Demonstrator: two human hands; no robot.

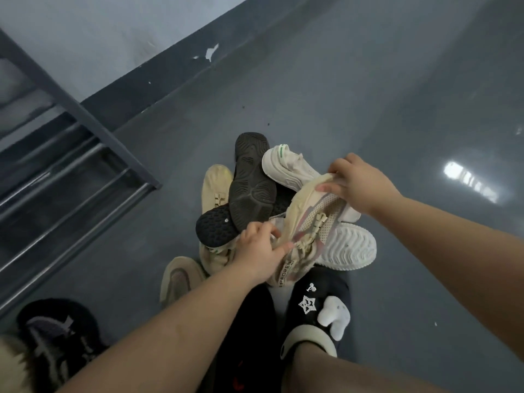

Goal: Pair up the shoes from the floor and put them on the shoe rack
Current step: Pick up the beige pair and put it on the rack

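Observation:
A heap of shoes lies on the grey floor in front of me. On top is a cream and pink mesh sneaker (pixel 310 222). My right hand (pixel 354 182) grips its toe end and my left hand (pixel 259 251) pinches it near the laces and tongue. Under it lie a white sneaker sole up (pixel 353 249), a white sneaker with a green stripe (pixel 286 163), a dark brown shoe sole up (pixel 251 180), a black-soled shoe (pixel 215 228) and beige shoes (pixel 215 182). The metal shoe rack (pixel 71 165) stands at the left.
My foot wears a black clog with a star charm and a white charm (pixel 317 310). A black and grey sneaker (pixel 54 333) lies at the lower left beside the rack. Another beige shoe (pixel 181 279) sits under my left forearm. Open grey floor stretches to the right.

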